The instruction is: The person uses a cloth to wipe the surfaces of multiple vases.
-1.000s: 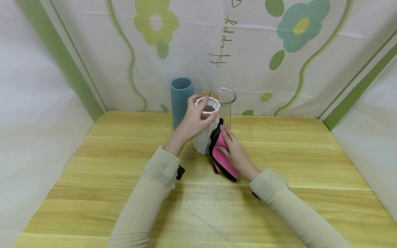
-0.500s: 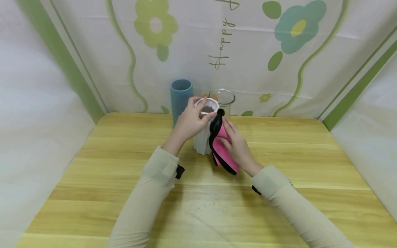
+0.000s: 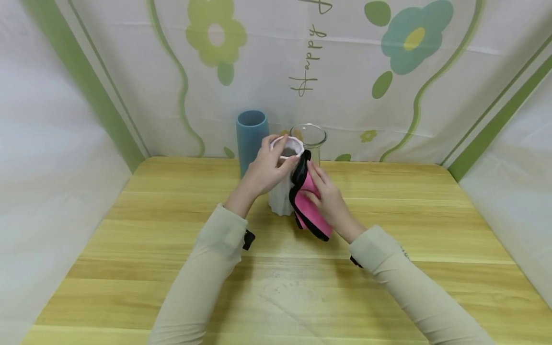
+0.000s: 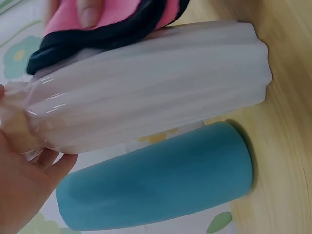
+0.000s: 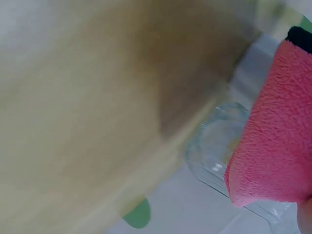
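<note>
A white fluted vase [image 3: 280,199] stands upright on the wooden table. My left hand [image 3: 267,165] grips it by the neck, with fingers and thumb around the rim. My right hand [image 3: 329,203] holds a folded pink cloth [image 3: 312,215] with black edging against the vase's right side. Seen from the left wrist, the cloth's dark edge [image 4: 97,44] lies along the glossy upper part of the vase [image 4: 156,87]. In the right wrist view the fluffy pink cloth [image 5: 275,131] hides most of the right hand.
A blue cylindrical vase [image 3: 252,139] stands just behind and left of the white one. Close behind on the right is a clear glass vase [image 3: 316,139], partly covered by the cloth. A flower-print curtain [image 3: 345,96] hangs along the table's back edge [image 3: 388,164].
The right hand has slid the pink cloth a little way up the side of the white vase, mostly in the first half second. The left hand keeps its grip on the neck.
</note>
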Demonstrator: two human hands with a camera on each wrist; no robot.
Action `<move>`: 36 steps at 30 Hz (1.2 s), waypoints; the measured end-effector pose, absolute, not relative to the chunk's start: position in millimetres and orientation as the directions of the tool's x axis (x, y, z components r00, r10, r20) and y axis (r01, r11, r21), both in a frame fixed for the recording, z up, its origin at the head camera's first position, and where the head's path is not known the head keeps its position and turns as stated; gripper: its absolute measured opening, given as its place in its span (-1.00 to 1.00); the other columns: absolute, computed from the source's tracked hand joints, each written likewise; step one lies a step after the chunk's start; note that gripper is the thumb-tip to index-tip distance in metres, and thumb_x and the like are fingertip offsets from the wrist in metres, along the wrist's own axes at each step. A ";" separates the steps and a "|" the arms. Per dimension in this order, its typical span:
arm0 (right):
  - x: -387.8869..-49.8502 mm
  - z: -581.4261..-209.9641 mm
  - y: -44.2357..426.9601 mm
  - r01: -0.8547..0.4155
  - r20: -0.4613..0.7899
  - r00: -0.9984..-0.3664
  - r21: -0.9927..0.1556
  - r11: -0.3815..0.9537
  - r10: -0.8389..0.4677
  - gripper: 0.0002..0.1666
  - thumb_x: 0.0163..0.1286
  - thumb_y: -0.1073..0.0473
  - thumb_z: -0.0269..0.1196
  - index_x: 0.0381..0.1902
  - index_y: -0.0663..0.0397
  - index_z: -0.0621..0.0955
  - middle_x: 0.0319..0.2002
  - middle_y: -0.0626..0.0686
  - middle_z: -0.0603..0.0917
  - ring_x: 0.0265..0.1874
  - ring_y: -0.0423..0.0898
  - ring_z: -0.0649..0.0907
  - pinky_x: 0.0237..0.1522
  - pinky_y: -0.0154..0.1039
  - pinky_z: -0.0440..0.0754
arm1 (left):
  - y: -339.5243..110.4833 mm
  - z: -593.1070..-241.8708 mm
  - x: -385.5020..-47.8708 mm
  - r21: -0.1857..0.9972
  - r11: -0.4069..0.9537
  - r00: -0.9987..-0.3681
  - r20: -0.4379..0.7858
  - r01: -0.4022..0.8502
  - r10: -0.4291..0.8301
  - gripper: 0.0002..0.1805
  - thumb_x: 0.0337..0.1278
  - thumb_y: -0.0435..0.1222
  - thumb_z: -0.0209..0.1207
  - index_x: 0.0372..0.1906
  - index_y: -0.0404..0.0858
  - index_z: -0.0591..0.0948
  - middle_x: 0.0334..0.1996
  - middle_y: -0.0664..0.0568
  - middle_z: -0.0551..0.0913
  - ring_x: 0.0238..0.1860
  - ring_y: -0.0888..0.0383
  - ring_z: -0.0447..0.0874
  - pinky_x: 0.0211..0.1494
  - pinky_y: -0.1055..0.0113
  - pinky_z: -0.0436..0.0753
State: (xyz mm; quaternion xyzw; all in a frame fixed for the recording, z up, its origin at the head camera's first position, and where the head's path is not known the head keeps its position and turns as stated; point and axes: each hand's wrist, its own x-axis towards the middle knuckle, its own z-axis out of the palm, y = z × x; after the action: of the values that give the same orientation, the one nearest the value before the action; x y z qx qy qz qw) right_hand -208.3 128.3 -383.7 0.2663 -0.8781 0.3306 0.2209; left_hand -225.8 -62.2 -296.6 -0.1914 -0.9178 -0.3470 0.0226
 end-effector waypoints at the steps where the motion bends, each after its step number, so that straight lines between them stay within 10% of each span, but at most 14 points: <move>1: -208.7 -387.2 129.5 -0.611 0.553 -0.765 -0.460 0.644 -0.331 -0.15 0.23 0.27 0.30 0.43 0.21 0.23 0.33 0.27 0.36 0.28 0.23 0.45 0.23 0.04 0.48 | -62.0 -297.2 -226.2 0.629 0.688 -0.928 0.176 0.363 0.329 -0.25 0.34 0.08 -0.08 0.52 -0.10 0.05 0.49 -0.13 -0.03 0.36 -0.13 0.25 0.17 -0.07 0.54; 11: -208.7 -416.9 143.8 -0.543 0.360 -0.837 -0.460 0.702 -0.412 -0.20 0.31 0.17 0.25 0.45 0.11 0.22 0.38 0.27 0.31 0.28 0.27 0.44 0.24 0.09 0.46 | -59.2 -299.3 -226.6 0.643 0.669 -0.926 0.212 0.373 0.313 -0.28 0.38 0.08 -0.12 0.51 -0.13 0.09 0.48 -0.13 -0.11 0.28 -0.17 0.34 0.09 -0.13 0.54; 36: -210.8 -376.3 125.0 -0.600 0.561 -0.771 -0.480 0.640 -0.301 -0.14 0.27 0.25 0.27 0.46 0.18 0.17 0.38 0.30 0.29 0.32 0.23 0.40 0.24 0.06 0.47 | -63.0 -294.4 -225.8 0.643 0.683 -0.927 0.125 0.347 0.353 -0.27 0.40 0.02 -0.17 0.53 -0.09 -0.08 0.53 0.00 -0.15 0.22 -0.08 0.46 0.12 -0.02 0.56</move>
State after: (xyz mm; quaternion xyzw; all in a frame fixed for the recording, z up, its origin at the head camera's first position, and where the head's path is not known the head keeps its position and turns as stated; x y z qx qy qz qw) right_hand -210.8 125.0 -376.3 0.2565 -0.8782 0.3379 0.2210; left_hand -225.8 -63.0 -294.4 -0.1908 -0.9174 -0.3493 -0.0045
